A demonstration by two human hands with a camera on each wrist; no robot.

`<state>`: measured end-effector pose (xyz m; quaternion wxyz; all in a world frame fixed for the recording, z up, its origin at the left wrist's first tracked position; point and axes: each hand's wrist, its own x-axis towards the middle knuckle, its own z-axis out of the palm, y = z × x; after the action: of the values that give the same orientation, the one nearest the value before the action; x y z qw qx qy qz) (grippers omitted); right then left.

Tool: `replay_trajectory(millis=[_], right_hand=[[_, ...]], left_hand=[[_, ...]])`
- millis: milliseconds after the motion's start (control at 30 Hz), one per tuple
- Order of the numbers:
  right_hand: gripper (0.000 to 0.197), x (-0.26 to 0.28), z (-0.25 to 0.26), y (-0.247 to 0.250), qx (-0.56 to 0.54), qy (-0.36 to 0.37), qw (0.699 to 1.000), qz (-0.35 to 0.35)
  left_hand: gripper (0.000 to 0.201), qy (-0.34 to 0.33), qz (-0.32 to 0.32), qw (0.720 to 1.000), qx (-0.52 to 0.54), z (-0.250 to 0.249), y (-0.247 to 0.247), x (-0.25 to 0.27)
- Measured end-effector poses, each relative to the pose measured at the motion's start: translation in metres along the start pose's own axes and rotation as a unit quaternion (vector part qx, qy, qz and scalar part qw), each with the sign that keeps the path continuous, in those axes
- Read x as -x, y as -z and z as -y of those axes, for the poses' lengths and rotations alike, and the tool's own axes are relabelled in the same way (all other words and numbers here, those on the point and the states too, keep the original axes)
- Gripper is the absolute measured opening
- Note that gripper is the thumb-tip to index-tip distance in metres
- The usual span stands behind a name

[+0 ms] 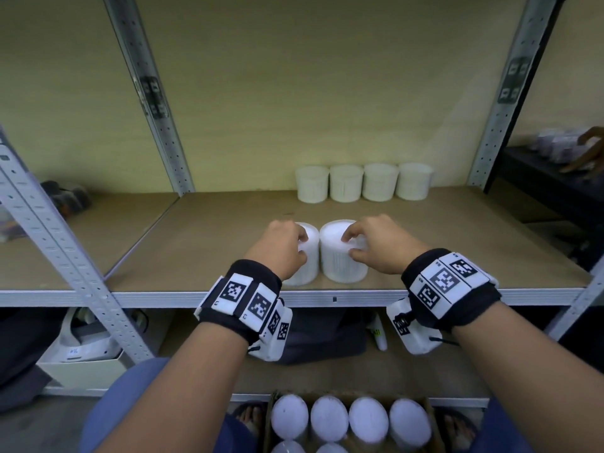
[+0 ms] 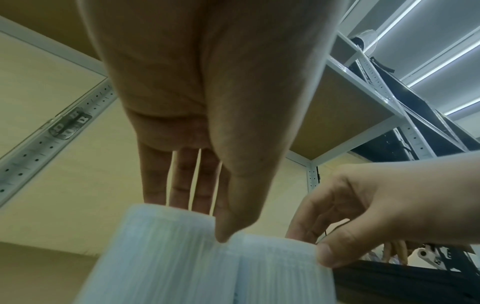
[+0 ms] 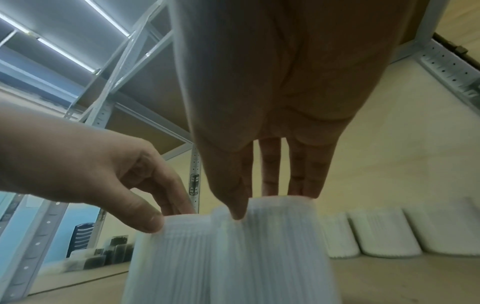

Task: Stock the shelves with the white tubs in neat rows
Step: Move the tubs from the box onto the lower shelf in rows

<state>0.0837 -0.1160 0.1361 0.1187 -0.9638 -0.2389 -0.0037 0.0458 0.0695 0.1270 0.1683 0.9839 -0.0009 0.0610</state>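
Two white ribbed tubs stand side by side near the front edge of the wooden shelf [image 1: 212, 250]. My left hand [image 1: 299, 247] grips the left tub [image 1: 311, 259] from above, thumb and fingers curled over its rim. My right hand [image 1: 350, 246] grips the right tub [image 1: 340, 259] the same way. In the left wrist view, my left hand [image 2: 205, 222] pinches the left tub's [image 2: 161, 257] rim. The right wrist view shows my right hand [image 3: 265, 205] on the right tub [image 3: 280, 257]. Several more tubs [image 1: 362, 183] form a row at the back right.
A cardboard box [image 1: 434, 416] below me holds several more white tubs. Grey perforated shelf posts [image 1: 65, 256] rise at the left and right. The left half of the shelf board is bare. Another person's hand [image 1: 585, 152] is at a neighbouring shelf at the far right.
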Motion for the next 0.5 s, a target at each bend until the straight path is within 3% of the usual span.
replay_trajectory(millis=[500], right_hand=[[0.03, -0.095, 0.015, -0.014, -0.019, 0.021, 0.999, 0.014]], left_hand=[[0.034, 0.03, -0.025, 0.999, 0.026, 0.054, 0.01, -0.06]])
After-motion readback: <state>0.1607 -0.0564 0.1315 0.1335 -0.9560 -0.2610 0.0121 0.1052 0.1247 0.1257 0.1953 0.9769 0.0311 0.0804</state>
